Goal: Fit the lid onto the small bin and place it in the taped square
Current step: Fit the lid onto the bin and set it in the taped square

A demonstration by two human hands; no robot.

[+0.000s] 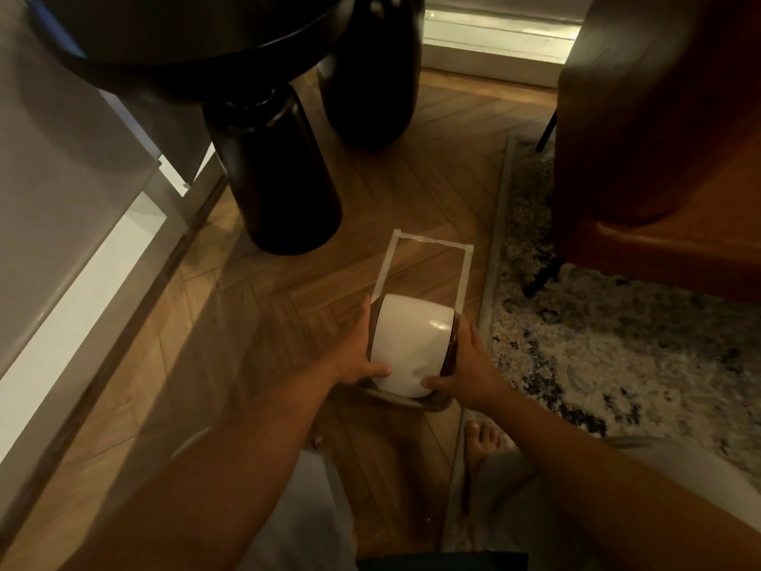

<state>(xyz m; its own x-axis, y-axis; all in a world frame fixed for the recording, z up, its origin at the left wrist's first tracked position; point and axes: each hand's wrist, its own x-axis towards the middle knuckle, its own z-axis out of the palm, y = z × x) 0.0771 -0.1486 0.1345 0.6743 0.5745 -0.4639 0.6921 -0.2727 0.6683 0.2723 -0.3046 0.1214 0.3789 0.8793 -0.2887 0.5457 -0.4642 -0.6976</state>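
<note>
Head view: herringbone wood floor; patterned rug beside taped square.

Bin btwn both hands, at taped square's near edge.

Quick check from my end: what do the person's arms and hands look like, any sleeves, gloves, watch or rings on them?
Both forearms are bare up to the bottom edge of the picture, with no sleeve in view. The left hand and right hand wear no gloves, and no watch, bracelet or ring shows on either. The light is dim and the picture soft, so a thin ring could go unseen.
</note>
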